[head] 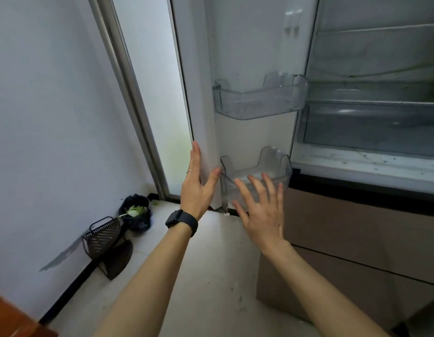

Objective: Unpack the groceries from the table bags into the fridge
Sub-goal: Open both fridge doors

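The fridge (pixel 371 152) stands open on the right, its door (pixel 247 45) swung out to the left; the shelves (pixel 381 103) inside look bare. The left hand (pixel 195 188) rests on the door's near edge, fingers straight along the outer side and thumb on the inner face, clasping nothing. The right hand (pixel 262 210) hovers just in front of the lower door tray (pixel 271 164), fingers spread and released, holding nothing. The upper door tray (pixel 259 98) sits above it, also empty. No groceries or bags are in view; a brown corner (pixel 6 317) at the near left may be the table, though too little shows to be sure.

The risks, as I judge them: the door could swing back once the left hand lets go, knocking whatever is carried in; the lower tray seems slightly crooked, so a heavy item might unseat it; the rubbish bag (pixel 136 212) and dark rack (pixel 104 235) on the floor at the left could catch a foot on the way to the table.
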`<act>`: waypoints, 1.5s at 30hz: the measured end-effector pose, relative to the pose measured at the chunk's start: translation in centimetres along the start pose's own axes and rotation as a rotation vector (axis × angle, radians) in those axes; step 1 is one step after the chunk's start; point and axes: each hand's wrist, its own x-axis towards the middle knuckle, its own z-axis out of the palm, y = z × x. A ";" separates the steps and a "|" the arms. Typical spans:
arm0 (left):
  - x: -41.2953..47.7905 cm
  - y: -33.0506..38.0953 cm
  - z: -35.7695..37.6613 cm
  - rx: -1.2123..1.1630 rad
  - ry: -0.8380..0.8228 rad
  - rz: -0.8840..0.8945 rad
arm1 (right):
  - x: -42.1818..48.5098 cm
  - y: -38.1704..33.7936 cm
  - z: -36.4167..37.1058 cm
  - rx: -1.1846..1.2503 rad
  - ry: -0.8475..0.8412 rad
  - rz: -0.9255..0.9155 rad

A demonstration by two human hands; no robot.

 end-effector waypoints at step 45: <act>-9.2 20.7 28.7 0.024 -0.563 0.169 | -9.0 26.5 -27.1 0.210 -0.267 0.641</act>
